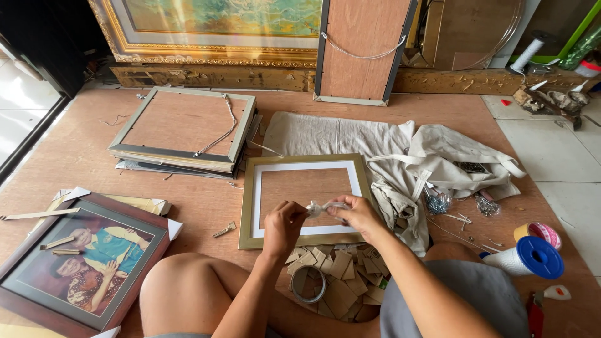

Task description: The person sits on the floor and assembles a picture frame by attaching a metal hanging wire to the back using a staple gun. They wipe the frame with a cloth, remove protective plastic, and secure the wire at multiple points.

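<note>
My left hand [283,224] and my right hand [358,215] meet over the near edge of an empty gold frame [250,188] with a white mat, lying flat on the wooden floor. Both hands pinch a small crumpled whitish piece [324,207], cloth or tape, stretched between the fingers. Just below the hands lies a pile of small cardboard pieces [341,275] and a roll of clear tape [308,285]. My bare knee [188,288] is at the lower left.
A framed photo with a dark red frame [81,263] lies at the left. Stacked frames lie face down [184,128] behind. A beige cloth bag [438,159], a white spool with blue end [529,256], a tape roll [539,233] and small hooks [438,201] are at the right.
</note>
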